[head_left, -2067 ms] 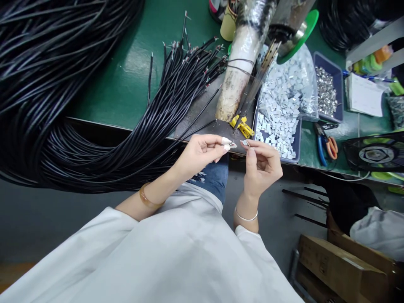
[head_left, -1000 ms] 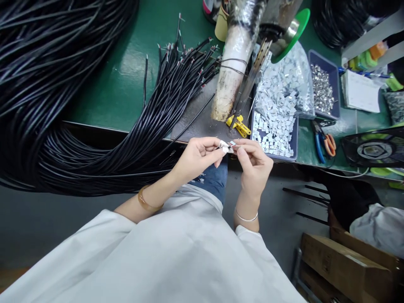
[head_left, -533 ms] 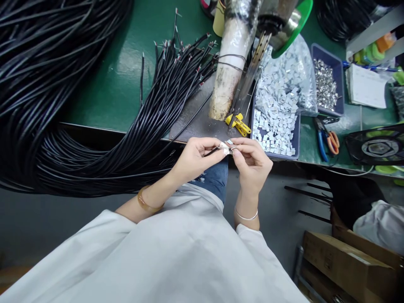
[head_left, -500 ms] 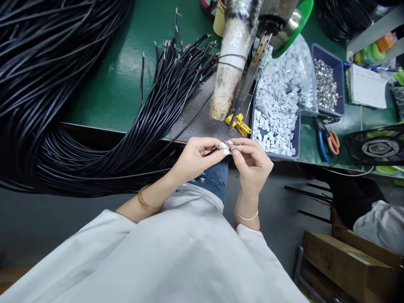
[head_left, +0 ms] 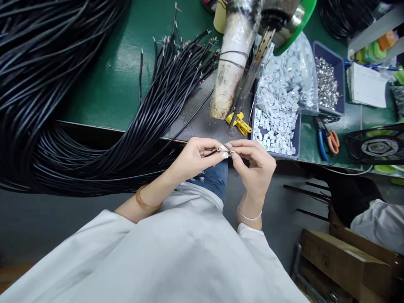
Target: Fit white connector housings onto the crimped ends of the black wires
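Between the thumb and fingers of my left hand (head_left: 197,158) is a black cable (head_left: 213,152), its end pointing right. My right hand (head_left: 254,162) pinches at that cable end, its fingertips nearly meeting the left ones. A small silvery piece (head_left: 228,144) shows at the right fingertips; its exact shape is too small to tell. Both hands are just in front of the bench edge, above my lap. Close ahead on a dark metal plate (head_left: 195,110) lies a yellow clip-like tool (head_left: 240,123), below a stained white wrapped column (head_left: 225,78).
A large bundle of black cables (head_left: 135,134) with stripped ends covers the left of the green bench (head_left: 109,90). To the right stand a bin of small silvery pieces (head_left: 277,136), a second bin of metal parts (head_left: 326,82), pliers (head_left: 328,141) and a fan (head_left: 378,147). Cardboard boxes (head_left: 341,259) sit lower right.
My right hand has shifted slightly right, and its fingertips have changed position at the cable end. The left hand stays almost in place, still holding the cable.
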A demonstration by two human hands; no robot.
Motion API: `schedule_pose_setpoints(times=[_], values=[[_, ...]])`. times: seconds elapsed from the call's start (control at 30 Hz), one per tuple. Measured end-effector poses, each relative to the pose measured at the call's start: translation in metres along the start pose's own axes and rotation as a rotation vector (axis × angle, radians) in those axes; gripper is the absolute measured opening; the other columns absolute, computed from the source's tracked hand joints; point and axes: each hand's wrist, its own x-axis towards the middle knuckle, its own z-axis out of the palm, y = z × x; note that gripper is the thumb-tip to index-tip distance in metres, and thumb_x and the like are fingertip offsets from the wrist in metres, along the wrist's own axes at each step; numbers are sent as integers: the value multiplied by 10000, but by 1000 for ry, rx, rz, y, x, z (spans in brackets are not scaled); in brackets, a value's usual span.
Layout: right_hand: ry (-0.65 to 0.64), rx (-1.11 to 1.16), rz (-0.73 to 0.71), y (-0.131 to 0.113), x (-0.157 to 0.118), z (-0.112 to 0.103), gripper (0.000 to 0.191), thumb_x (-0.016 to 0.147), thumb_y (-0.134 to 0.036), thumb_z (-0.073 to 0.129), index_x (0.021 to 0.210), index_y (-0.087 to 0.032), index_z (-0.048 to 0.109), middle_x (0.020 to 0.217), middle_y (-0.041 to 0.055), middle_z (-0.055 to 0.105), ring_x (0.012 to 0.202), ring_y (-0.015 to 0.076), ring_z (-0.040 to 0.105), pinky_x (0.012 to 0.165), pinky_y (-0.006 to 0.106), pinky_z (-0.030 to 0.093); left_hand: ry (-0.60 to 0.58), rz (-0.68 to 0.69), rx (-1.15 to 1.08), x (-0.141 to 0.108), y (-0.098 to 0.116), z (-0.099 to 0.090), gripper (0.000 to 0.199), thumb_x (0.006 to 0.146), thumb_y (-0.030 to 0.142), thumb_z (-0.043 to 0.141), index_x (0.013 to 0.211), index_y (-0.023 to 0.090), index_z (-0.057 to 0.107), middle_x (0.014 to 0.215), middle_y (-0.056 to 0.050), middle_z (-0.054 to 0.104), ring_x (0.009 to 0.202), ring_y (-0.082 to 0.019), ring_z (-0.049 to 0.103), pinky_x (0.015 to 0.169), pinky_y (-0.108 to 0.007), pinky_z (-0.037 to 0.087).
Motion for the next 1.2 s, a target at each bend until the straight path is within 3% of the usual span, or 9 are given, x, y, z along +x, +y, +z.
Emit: schedule_pose_setpoints(times=[0.2,0.37,0.5,0.6,0.67,0.8,0.9,1.1,1.2], values=[[10,288,108,10,-1,9,50,850,-209,687,871,-247,710,999,16,724,934,143,719,814,308,643,-10,-1,-144,0,-4,-3,162,676,245,837,796,147,788,789,-52,748,660,-98,616,607,-191,494],[-168,612,235,23,0,10,115,800,-358,759,805,-248,723,1040,16,716,906,160,739,899,381,636,-141,-9,-114,-2,-5,-11,145,697,259,835,807,168,815,815,-83,773,712,-141,665,641,-227,519],[-196,607,256,19,-2,6,99,780,-337,780,795,-251,734,1075,18,715,877,165,753,893,389,640,-196,-24,-103,-1,-5,-12,152,721,295,820,770,152,808,778,-84,765,691,-138,653,637,-229,504],[-77,437,209,8,-3,2,22,803,-252,752,820,-250,738,1057,19,726,906,162,747,864,357,642,-162,2,-62,1,3,-8,178,722,303,813,739,129,779,717,-61,738,661,-124,630,641,-223,495],[81,283,158,-2,-2,0,48,830,-206,713,847,-244,738,1008,23,737,923,161,737,852,347,637,-151,53,29,-1,13,-4,163,753,278,776,740,117,762,714,-58,728,651,-115,619,629,-212,483],[406,128,43,-15,4,-5,99,902,-200,616,924,-222,710,945,27,743,880,156,735,799,341,646,-203,321,390,-12,28,10,127,816,158,650,805,102,763,682,-47,680,567,-75,520,545,-197,390],[504,122,3,-18,7,-6,84,917,-204,594,933,-207,676,947,28,744,845,153,743,773,337,654,-299,457,465,-21,21,22,173,840,131,581,826,91,749,705,-70,687,620,-97,546,602,-222,411],[451,4,37,-16,6,0,57,827,-152,702,844,-199,676,899,24,761,809,141,747,716,264,621,45,-75,-184,-11,-2,20,273,787,373,728,832,106,696,591,5,592,494,-50,441,483,-188,315],[425,-22,77,-17,6,1,56,807,-163,726,812,-199,683,873,23,761,801,153,745,713,286,613,15,-226,-327,-3,0,10,387,702,451,800,820,98,694,505,56,491,423,-18,292,431,-195,148]])
